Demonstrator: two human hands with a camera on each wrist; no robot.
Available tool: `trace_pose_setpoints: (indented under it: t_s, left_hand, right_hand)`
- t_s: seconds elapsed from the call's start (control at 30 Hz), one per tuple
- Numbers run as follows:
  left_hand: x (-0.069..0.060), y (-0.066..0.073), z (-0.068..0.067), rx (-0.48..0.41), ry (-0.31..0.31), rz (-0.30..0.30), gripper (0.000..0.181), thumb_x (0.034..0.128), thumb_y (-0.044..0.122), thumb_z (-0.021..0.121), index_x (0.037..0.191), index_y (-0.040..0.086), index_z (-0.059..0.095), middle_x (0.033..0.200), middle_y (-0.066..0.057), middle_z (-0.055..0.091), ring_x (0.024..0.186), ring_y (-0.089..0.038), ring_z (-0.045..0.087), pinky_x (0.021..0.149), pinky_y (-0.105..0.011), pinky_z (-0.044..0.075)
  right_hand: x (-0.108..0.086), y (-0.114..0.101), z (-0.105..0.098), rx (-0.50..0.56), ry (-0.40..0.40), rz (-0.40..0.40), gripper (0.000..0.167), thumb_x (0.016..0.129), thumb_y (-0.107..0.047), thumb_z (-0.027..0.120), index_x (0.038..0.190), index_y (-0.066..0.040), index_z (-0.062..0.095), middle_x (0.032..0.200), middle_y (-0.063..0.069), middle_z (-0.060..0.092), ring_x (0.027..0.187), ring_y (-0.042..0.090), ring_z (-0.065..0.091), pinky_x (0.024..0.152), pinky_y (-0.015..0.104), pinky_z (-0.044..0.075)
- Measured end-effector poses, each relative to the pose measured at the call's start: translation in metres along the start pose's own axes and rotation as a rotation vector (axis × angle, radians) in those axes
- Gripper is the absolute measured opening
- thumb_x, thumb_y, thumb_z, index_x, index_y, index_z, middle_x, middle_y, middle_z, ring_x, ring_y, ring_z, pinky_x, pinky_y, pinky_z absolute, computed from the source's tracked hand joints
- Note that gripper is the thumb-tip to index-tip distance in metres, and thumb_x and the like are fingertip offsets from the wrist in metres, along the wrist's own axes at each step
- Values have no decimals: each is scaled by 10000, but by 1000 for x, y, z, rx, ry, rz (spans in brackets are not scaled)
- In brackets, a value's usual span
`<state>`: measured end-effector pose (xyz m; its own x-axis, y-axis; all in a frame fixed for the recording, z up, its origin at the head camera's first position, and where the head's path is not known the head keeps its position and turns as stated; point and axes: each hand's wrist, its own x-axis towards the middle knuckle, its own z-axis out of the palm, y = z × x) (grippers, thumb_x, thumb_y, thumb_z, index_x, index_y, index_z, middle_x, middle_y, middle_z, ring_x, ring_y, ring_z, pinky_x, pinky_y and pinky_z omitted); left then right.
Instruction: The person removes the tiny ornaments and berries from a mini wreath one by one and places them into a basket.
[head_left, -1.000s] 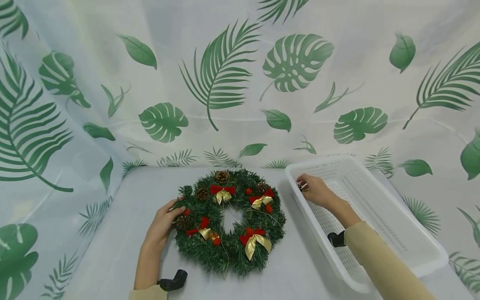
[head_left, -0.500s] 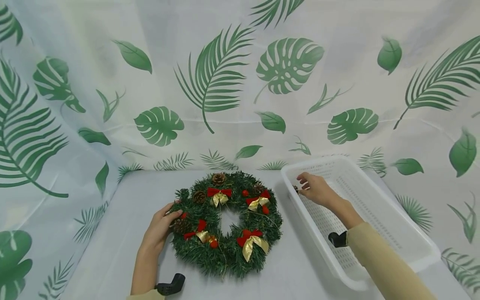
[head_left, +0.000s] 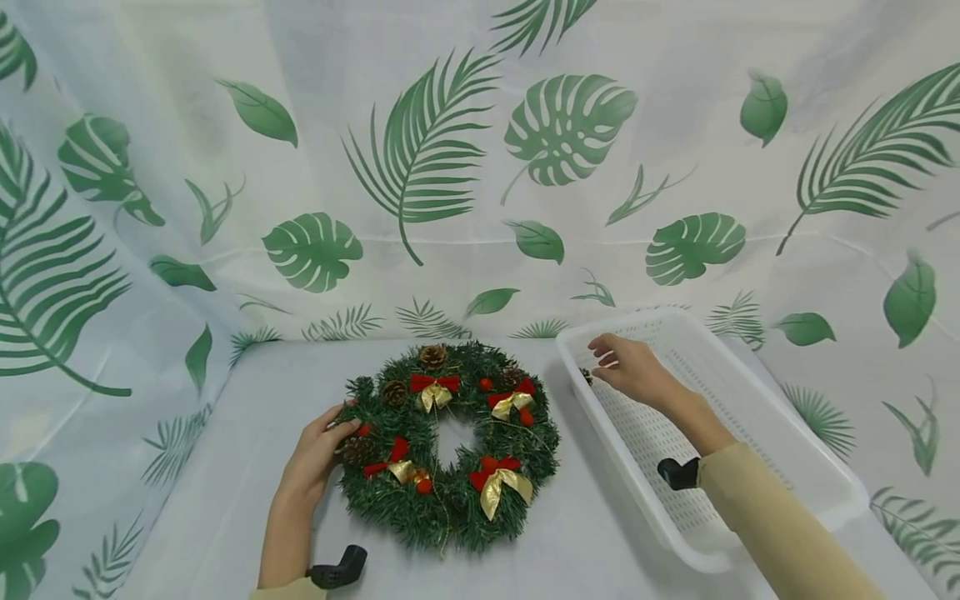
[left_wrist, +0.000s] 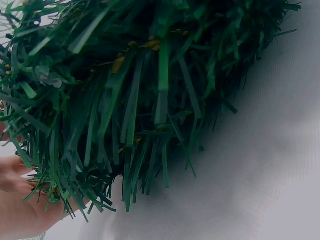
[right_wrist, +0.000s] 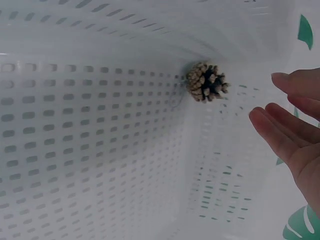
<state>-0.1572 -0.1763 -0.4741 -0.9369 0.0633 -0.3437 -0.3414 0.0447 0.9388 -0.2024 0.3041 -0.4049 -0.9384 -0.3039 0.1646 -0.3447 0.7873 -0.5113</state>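
Note:
A green tinsel wreath [head_left: 408, 521] lies on the white-covered table, dressed with red-and-gold bows, pine cones and red berries. At its left edge my left hand [head_left: 311, 450] grips it, thumb on top; the other fingers are partly hidden by the greenery. My right hand [head_left: 633, 371] is over the far left part of a white perforated plastic basket [head_left: 757, 442], fingers loosely bent and thumb apart, holding nothing. In the right wrist view, a loose pine cone [right_wrist: 206, 82] sits in the basket's corner, a short gap from the fingertips [right_wrist: 257, 116].
The basket stands right of the wreath, its raised rim [head_left: 648, 508] between the two. Behind rises a white curtain [head_left: 450, 283] with green leaf prints. A black wrist-worn device [head_left: 341, 568] sticks out from the left cuff, another [head_left: 678, 473] from the right.
The pine cone was at my right fingertips; the hand has let go of it and drawn slightly away, leaving it in the basket. My left hand keeps its place on the wreath.

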Motion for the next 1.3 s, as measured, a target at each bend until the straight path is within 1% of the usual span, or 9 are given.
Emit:
trace_pose_setpoints:
  t_s: [0.17,0.27,0.53,0.63,0.73,0.83,0.97,1.1,1.3]
  left_hand:
    - [0,-1,-1,7,-4,-2,724,1060,151,523,1650,10,127,1696,-286,40,1549,-466,163,1236,-633,207]
    - [0,-1,0,2,-10,-3,723,1061,147,521,1649,9,125,1694,-288,53,1549,-464,166,1238,-632,204]
    - [0,-1,1,-3,-4,7,727,1055,150,535,1647,5,138,1696,-283,61,1543,-445,207,1219,-622,269]
    - [0,-1,1,-9,-4,11,729,1055,142,531,1647,0,130,1696,-283,58,1541,-438,214,1213,-614,287]
    - [-1,-1,2,-11,-7,12,730,1057,146,532,1648,3,127,1699,-276,54,1544,-434,210,1215,-610,285]
    - [-1,-2,1,-11,-12,10,713,1058,154,538,1647,13,162,1704,-263,43,1551,-441,187,1229,-613,253]
    - [1,-2,0,-6,-21,13,717,1060,164,543,1648,16,160,1707,-257,18,1560,-446,153,1242,-616,213]
    - [1,-3,-1,-6,-19,19,749,1059,167,548,1651,11,117,1706,-260,5,1565,-441,138,1243,-609,219]
    - [0,-3,0,-12,-12,18,727,1057,160,542,1648,12,145,1706,-261,20,1558,-443,156,1244,-609,215]
  right_hand:
    - [-2,-8,-5,4,19,-23,342,919,33,696,1237,124,610,1148,326,671,1029,474,698,859,516,604]
    - [-4,-13,-8,13,20,-25,346,926,29,693,1249,119,609,1167,320,669,1050,471,692,878,530,597]
    - [-6,-29,-14,24,24,-62,315,943,7,696,1232,108,624,1165,304,677,1056,453,694,901,532,590]
    - [-7,-35,-14,24,21,-57,313,947,-7,698,1235,96,631,1176,292,681,1062,439,699,904,529,590]
    - [-8,-40,-13,31,19,-50,316,950,-22,700,1240,85,635,1186,283,682,1070,437,699,908,528,589]
    - [-6,-45,-12,41,20,-52,323,950,-22,699,1248,84,634,1191,278,682,1073,434,700,907,522,592]
    - [-2,-51,-8,49,14,-65,327,950,-29,706,1254,72,638,1190,261,689,1066,414,708,902,496,600]
    - [3,-57,-2,50,2,-82,324,948,-37,711,1252,55,645,1188,245,695,1063,410,710,906,479,600]
    - [10,-63,7,49,0,-103,320,941,-40,725,1239,46,650,1186,241,699,1066,404,709,912,487,597]
